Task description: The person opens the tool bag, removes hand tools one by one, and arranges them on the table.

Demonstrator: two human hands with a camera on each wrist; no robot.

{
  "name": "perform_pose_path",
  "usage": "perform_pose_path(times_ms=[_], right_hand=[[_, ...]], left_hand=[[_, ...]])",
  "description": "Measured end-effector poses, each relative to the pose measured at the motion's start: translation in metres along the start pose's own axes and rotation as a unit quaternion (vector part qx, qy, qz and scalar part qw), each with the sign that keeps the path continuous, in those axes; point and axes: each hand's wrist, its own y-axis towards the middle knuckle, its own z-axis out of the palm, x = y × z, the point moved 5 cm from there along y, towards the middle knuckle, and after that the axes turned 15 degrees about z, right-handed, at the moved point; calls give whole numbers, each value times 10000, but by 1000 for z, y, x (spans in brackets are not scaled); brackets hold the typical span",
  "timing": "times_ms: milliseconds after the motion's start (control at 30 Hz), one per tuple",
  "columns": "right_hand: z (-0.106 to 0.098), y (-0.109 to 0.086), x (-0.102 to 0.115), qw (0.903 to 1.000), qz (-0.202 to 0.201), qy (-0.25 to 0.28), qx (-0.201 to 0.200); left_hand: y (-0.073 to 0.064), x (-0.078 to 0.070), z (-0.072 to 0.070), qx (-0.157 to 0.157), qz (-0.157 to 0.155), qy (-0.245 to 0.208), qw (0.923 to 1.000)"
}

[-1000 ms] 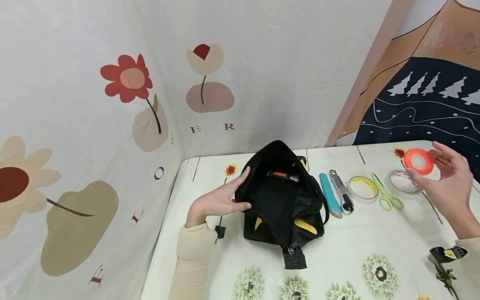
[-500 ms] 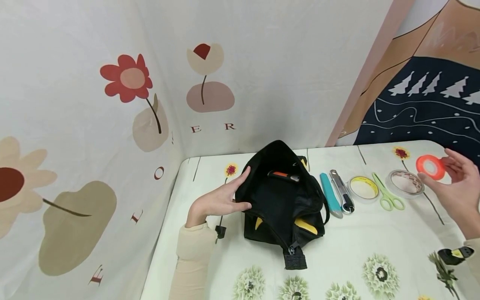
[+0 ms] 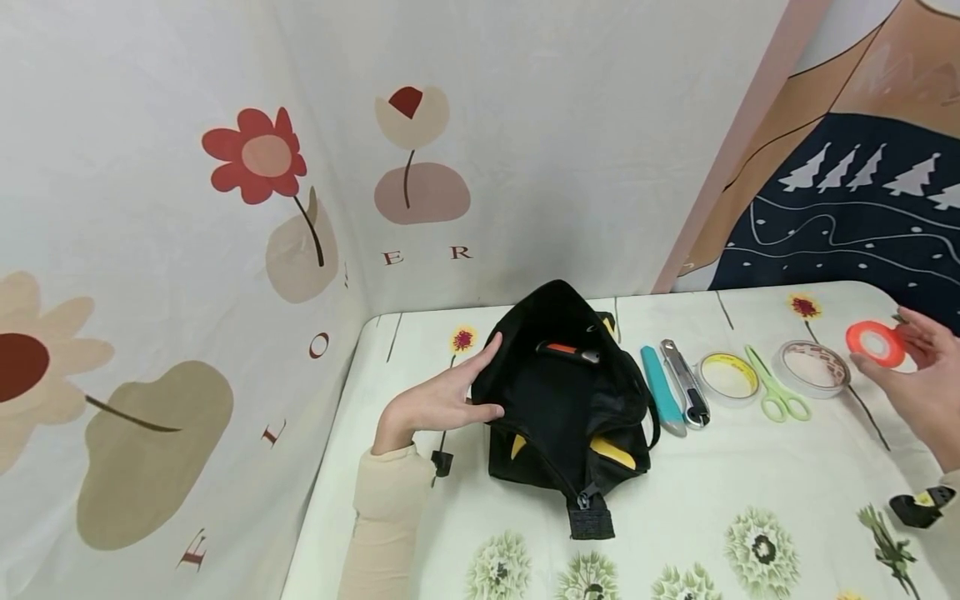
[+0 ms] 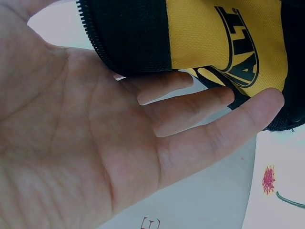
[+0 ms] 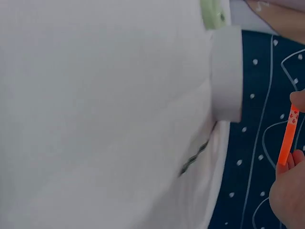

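Observation:
My left hand (image 3: 438,400) holds the left rim of a black tool bag (image 3: 528,454), the thumb at the mouth and straight fingers along the outer side. The left wrist view shows these fingers against the yellow lettered panel (image 4: 228,33); one finger is hidden by the bag. Inside the gaping bag lies an orange-and-black tool (image 3: 567,352), its kind unclear. My right hand (image 3: 918,383) pinches an orange tape roll (image 3: 891,353) by its edge, raised over the table's right end. In the right wrist view the orange tape (image 5: 286,140) appears edge-on between thumb and fingers.
Right of the bag lie a teal-handled cutter (image 3: 662,392), a grey utility knife (image 3: 686,383), a tape roll with a yellow core (image 3: 703,375), green scissors (image 3: 767,379) and a clear tape roll (image 3: 786,379). A patterned cloth wall rises behind the table.
My right hand has moved to the right and slightly lower with the orange tape roll. The left hand and the bag have stayed in place.

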Motion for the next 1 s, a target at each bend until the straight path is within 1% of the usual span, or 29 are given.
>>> perform_pose_path(times_ms=[167, 267, 467, 533, 667, 767, 900, 1000], right_hand=[[2, 7, -10, 9988, 404, -277, -5], [3, 9, -14, 9975, 573, -413, 2], [4, 10, -19, 9965, 560, -622, 62], [4, 11, -22, 9954, 624, -723, 100], [5, 15, -27, 9921, 750, -968, 270], [7, 18, -28, 9915, 716, -1036, 338], [10, 21, -26, 9923, 578, -1057, 294], [10, 22, -26, 9912, 642, -1125, 268]], left_hand=[[0, 1, 1, 8, 18, 18, 10000], [1, 1, 1, 14, 24, 7, 10000], [2, 0, 1, 28, 17, -4, 10000], [3, 0, 1, 34, 21, 2, 10000], [3, 0, 1, 34, 1, -5, 10000], [2, 1, 1, 17, -23, -4, 10000], [1, 1, 1, -9, -26, -3, 10000], [1, 1, 0, -17, -9, -7, 10000]])
